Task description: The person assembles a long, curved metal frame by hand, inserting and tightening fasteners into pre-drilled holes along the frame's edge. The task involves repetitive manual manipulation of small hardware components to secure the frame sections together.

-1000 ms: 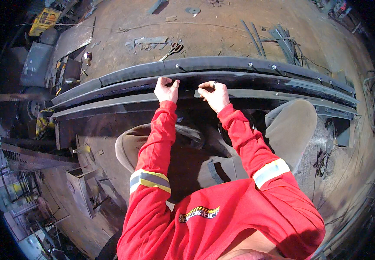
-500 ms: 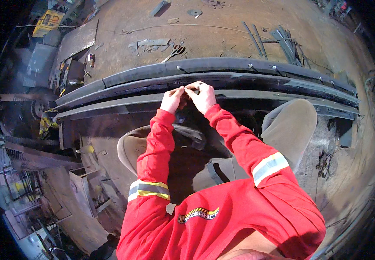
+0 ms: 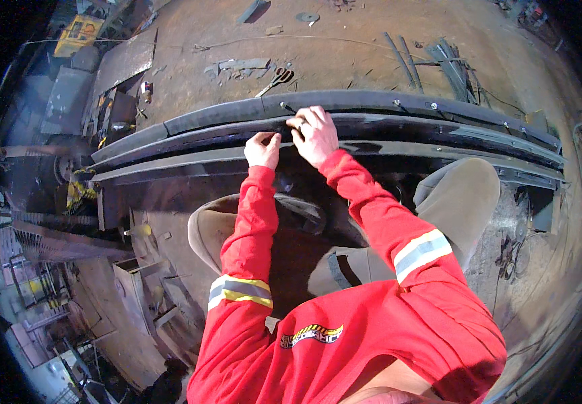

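Note:
Long dark metal bars lie side by side across the space in front of my legs: a far bar (image 3: 223,116), a middle bar (image 3: 200,139) and a near bar (image 3: 190,160). My left hand (image 3: 262,149) is over the near bar, thumb and fingers brought together in a pinch; anything between them is too small to make out. Beside it, my right hand (image 3: 315,137) reaches to the middle bar with bent fingers, and its fingertips are partly hidden. A bolt (image 3: 283,106) sticks out of the far bar just beyond my hands. Another bolt (image 3: 397,104) is farther right.
Scissors with dark handles (image 3: 281,76) lie on the brown floor past the bars. Metal strips (image 3: 452,67) are piled at the far right, and a disc (image 3: 307,17) lies farther back. An open box (image 3: 129,269) and scrap crowd the left. My bent knees flank the work.
My hands, fingertips together before, have come apart. The right one has moved forward onto the middle bar; the left stays over the near bar. The whole view has shifted slightly.

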Motion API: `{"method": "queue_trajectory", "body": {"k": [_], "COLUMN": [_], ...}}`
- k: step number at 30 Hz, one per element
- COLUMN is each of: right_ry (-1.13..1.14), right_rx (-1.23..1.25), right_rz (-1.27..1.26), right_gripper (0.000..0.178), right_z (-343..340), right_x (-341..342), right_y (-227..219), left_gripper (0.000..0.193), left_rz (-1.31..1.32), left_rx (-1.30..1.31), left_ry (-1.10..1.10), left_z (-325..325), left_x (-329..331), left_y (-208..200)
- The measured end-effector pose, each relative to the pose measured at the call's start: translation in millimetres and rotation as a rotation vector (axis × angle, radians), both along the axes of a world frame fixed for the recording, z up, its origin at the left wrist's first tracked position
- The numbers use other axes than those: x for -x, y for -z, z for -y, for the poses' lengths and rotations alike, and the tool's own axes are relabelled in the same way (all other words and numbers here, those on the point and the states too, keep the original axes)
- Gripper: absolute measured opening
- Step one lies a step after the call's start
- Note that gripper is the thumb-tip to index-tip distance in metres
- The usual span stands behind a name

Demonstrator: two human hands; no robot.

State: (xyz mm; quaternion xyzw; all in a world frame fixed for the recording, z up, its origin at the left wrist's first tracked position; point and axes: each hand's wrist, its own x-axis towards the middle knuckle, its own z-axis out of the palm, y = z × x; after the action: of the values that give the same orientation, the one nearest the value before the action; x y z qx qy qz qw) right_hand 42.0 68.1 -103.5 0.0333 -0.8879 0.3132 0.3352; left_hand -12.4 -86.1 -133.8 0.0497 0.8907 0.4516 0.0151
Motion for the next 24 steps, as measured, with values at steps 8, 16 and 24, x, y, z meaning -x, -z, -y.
{"method": "queue_trajectory", "body": {"k": [8,16,24], "right_ry": [-0.338,-0.499,-0.428], "right_rx": [0.002,-0.049,-0.014], "right_rz": [0.76,0.995,0.913], "right_gripper": [0.049,0.045,0.039], "right_z": [-25.1,-27.3,-24.7], "right_x": [78.5,98.9,82.4], "right_y": [9.5,9.3,-2.2], "left_gripper": [0.021,0.017,0.019], "left_rz": [0.137,0.077,0.189], "left_rx": [-0.17,-0.222,-0.448], "left_ry": [-0.174,-0.2,-0.283], "left_z": [-22.3,-36.1,-36.7], "left_x": [5.9,-3.7,2.8], "left_y": [6.0,-6.6,12.2]}}
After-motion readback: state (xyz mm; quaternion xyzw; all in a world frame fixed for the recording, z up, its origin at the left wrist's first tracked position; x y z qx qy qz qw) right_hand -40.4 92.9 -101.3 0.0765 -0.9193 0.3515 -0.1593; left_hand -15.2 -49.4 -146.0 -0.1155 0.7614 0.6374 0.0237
